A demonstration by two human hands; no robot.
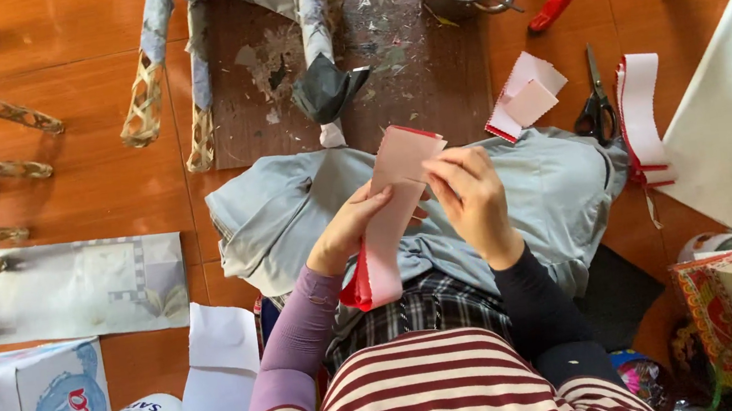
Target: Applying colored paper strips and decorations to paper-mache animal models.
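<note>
**Two hands fold a pink paper strip over the lap**

Both forearms rise from the bottom edge and meet near the middle of the view. The left hand [352, 227], in a lilac sleeve, curls its fingers around the long pink paper strip [391, 221] from the nine o'clock side. The right hand [472, 195], in a dark sleeve, pinches the strip's upper end from three o'clock, fingers bent down over the fold. The strip hangs just above a grey cloth [529, 187] spread across the lap, its red-edged lower end pointing to seven o'clock.

At one o'clock from the hands lie cut pink pieces [526, 97] and black scissors [595, 106]. At eight o'clock sits a white-and-blue printed box [48, 393]. At four o'clock stands a red-and-gold patterned carton [718, 312].
</note>
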